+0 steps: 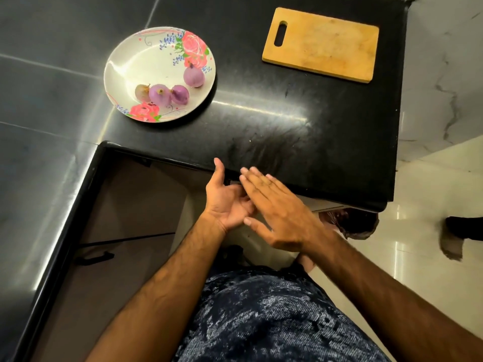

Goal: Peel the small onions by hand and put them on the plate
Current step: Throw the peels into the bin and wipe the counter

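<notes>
Left grip: my left grip [227, 202] is turned palm up, fingers loose and spread, thumb pointing toward the bench edge. It holds nothing.
Right grip: my right grip [279, 212] is flat and palm down, fingers straight and close together, laid across the fingers of the left one. Nothing is pinched in it, and its fingertips are a little blurred.
Where my hands are: both hang just in front of the near edge of the bench [287, 121], over the space below it and well apart from the plate.
Onions: three purple onions [159, 94] lie in a row on the near part of the plate, touching one another. The leftmost is paler and partly brownish. A fourth onion [193, 77] sits apart from them, toward the plate's right rim, just beside the printed rose.
Plate: the plate [130, 61] is white with pink roses and blue sprigs. It stands on the bench to my left, near the inner corner.
Bench: black, glossy and L-shaped, with streaks of light on it.
Cutting board: a wooden cutting board [324, 45] with a handle slot lies flat at the far right of the bench, well apart from the plate.
Below the bench: a cabinet front with a dark handle [95, 258] is on my left, and pale shiny floor tiles [418, 194] are on my right. Under the bench's right end is a dark crumpled thing [350, 223] that I cannot make out.
Clothing: a dark blue mottled garment [261, 322] fills the bottom of the view.
</notes>
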